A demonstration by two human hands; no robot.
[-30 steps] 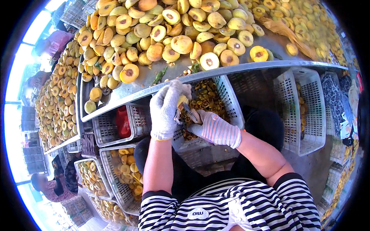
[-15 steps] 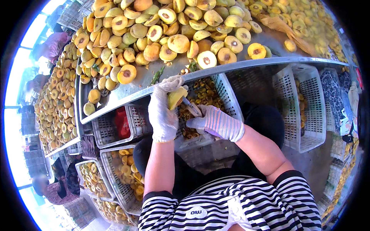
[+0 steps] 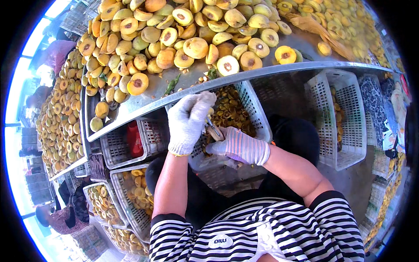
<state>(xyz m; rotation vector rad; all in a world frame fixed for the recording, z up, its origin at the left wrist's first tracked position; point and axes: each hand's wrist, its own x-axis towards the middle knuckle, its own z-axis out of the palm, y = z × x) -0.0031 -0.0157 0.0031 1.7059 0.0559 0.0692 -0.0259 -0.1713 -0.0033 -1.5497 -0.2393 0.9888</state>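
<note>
My gloved left hand (image 3: 190,120) is closed around a yellow peach half, its back turned up so that only a sliver of the fruit (image 3: 211,111) shows beside the fingers. In my right hand (image 3: 245,146), which wears a striped glove, is a short hand tool (image 3: 214,131) with a handle and a metal end. That end points at the fruit; its exact shape is hidden. Both hands are over a white plastic crate (image 3: 257,111) holding peach scraps (image 3: 233,107).
A metal-edged table (image 3: 174,97) heaped with halved peaches (image 3: 166,39) stands just beyond my hands. Crates of peach halves (image 3: 137,187) are at my left, and another white crate (image 3: 349,118) stands at the right. A person (image 3: 65,218) is at the far left.
My left hand has rolled over, so its back now covers most of the peach half. The tool has shifted slightly left and down with my right hand.
</note>
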